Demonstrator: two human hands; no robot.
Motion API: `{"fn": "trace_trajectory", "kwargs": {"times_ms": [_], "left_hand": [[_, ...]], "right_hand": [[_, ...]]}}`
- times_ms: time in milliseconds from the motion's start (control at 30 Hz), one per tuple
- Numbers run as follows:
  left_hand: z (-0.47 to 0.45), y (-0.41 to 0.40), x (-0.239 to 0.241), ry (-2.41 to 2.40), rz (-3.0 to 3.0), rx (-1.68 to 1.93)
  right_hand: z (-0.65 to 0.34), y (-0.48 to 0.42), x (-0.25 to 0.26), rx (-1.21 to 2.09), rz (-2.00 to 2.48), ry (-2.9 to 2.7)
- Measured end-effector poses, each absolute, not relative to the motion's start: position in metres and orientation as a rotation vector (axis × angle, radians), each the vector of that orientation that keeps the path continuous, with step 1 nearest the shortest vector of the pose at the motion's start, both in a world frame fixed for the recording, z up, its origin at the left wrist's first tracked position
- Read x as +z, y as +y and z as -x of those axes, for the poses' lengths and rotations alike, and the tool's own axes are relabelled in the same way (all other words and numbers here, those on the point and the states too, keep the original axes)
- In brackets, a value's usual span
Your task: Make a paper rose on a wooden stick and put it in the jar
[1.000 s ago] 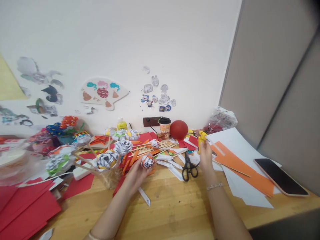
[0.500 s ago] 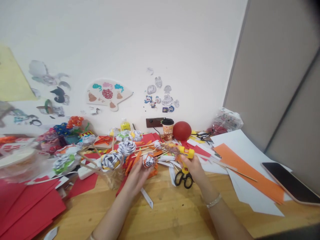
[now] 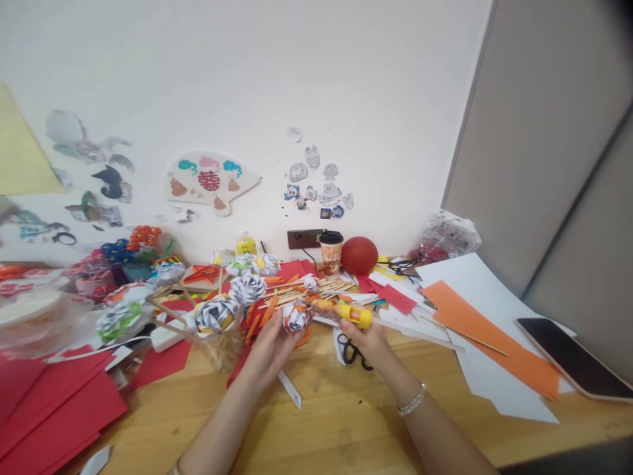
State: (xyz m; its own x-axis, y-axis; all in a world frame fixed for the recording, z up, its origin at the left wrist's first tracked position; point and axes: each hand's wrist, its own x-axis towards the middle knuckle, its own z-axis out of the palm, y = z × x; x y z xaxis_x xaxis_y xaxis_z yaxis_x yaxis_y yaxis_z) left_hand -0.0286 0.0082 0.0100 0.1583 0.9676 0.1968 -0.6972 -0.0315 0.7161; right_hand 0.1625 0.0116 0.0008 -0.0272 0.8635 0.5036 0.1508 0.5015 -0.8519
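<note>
Held in my left hand (image 3: 273,346) is a paper flower (image 3: 296,316), a rolled rosette of white paper with orange bits. My right hand (image 3: 366,338) grips a yellow glue gun (image 3: 355,315), its nozzle end pointing left and close to the flower; whether it touches cannot be made out. Black-handled scissors (image 3: 353,356) lie on the table just under my right hand. To the left of my left hand stands a cup of finished paper flowers (image 3: 217,314) on sticks. Behind the flower lies a bunch of thin wooden sticks (image 3: 326,288) among orange paper strips.
Red paper sheets (image 3: 59,409) lie at the left. At the right are white sheets, an orange sheet (image 3: 484,336) and a phone (image 3: 573,356). By the wall stand a lidded paper cup (image 3: 331,256) and a red balloon (image 3: 359,256).
My right hand has moved left and slightly down, bringing the glue gun's nozzle up to the paper flower. My left hand stays nearly in place, still holding the flower.
</note>
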Motion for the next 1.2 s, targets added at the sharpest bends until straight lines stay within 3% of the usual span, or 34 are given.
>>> {"fn": "trace_trajectory", "kwargs": {"times_ms": [867, 1200], "left_hand": [[0.029, 0.004, 0.012, 0.456, -0.877, 1.412], [0.036, 0.008, 0.01, 0.446, -0.835, 1.499]], "right_hand": [[-0.164, 0.008, 0.006, 0.598, 0.89, -1.641], [-0.173, 0.01, 0.013, 0.159, 1.162, -1.763]]}}
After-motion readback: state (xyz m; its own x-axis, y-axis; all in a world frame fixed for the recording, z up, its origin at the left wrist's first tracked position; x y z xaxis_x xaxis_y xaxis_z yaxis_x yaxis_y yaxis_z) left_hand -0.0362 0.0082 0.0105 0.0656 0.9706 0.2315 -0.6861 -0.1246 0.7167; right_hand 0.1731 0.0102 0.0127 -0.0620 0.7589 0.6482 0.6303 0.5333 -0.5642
